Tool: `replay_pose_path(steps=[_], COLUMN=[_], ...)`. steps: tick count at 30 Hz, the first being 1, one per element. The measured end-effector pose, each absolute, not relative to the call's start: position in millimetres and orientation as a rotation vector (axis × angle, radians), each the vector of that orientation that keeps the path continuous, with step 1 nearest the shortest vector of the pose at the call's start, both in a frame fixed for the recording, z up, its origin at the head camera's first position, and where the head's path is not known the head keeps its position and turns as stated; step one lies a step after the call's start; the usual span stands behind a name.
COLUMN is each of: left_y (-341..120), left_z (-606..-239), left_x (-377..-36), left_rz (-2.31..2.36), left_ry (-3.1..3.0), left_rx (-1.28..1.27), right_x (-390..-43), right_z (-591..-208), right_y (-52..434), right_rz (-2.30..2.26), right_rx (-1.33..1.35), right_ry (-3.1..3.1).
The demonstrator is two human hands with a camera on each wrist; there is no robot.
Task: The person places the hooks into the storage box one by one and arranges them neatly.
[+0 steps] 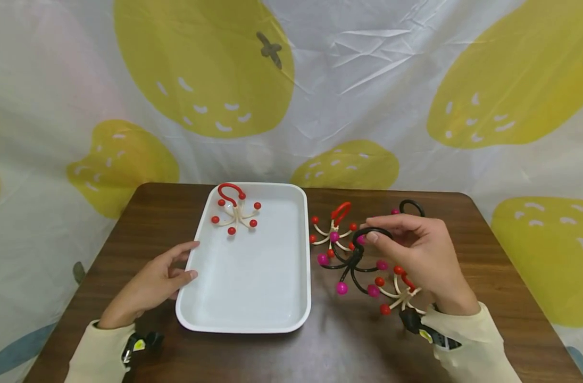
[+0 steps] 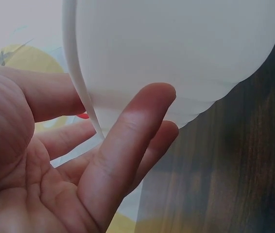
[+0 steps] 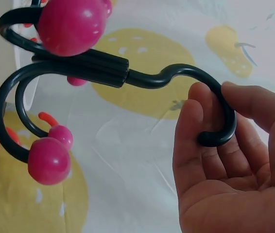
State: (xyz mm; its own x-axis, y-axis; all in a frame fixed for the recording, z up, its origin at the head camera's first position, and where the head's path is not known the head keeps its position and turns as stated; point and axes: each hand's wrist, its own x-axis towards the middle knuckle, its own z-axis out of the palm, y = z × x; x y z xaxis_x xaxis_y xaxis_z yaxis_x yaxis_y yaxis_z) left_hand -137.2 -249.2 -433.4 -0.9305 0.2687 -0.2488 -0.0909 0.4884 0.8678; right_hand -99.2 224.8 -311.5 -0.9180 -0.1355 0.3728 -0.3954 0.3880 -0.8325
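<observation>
My right hand [image 1: 418,255] pinches the hook end of a black multi-arm hook hanger [image 1: 354,260] between thumb and fingers. Several curved arms with pink ball tips [image 3: 49,161] spread from its ribbed stem, below the hand in the head view. It hangs over the table, to the right of a white tray [image 1: 246,287]. With thumb and fingers about the rim, my left hand [image 1: 152,282] holds the tray's left side. Inside the tray, at the far left, stands a cream hook hanger [image 1: 237,214] with red balls and a red hook.
Right of the tray is another cream-and-red hanger [image 1: 334,230], partly behind the black one. A third cream-and-red hanger [image 1: 402,299] lies near my right wrist. Beyond that hand, a second black hook [image 1: 412,202] shows, mostly hidden. A lemon-print cloth [image 1: 320,96] hangs behind the wooden table [image 1: 339,351].
</observation>
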Motion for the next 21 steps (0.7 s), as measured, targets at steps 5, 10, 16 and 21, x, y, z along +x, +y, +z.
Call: replay_pose_path(steps=[5,10,16,21], left_y=[-247.5,-246.6,-247.0,-248.5], left_z=[-431.4,-430.9,-430.7,-430.1], left_x=[-136.1,-136.0,-136.5,-136.6], left_rz=[1.413,1.416,1.406,1.41], left_ry=[2.384,2.379,2.386,2.381], left_rx=[0.14,0.145,0.137,0.151], right_x=[-113.6,-125.6,-141.6,-158.5], right_z=[-312.5,-312.5,-311.0,-307.9], right_y=[216.8,209.8,199.2,187.1], right_rz=[1.578,1.589,1.592,1.592], right_rx=[0.464,0.471,0.488,0.479], right_ry=[-2.381,-2.396,-2.382,-2.37])
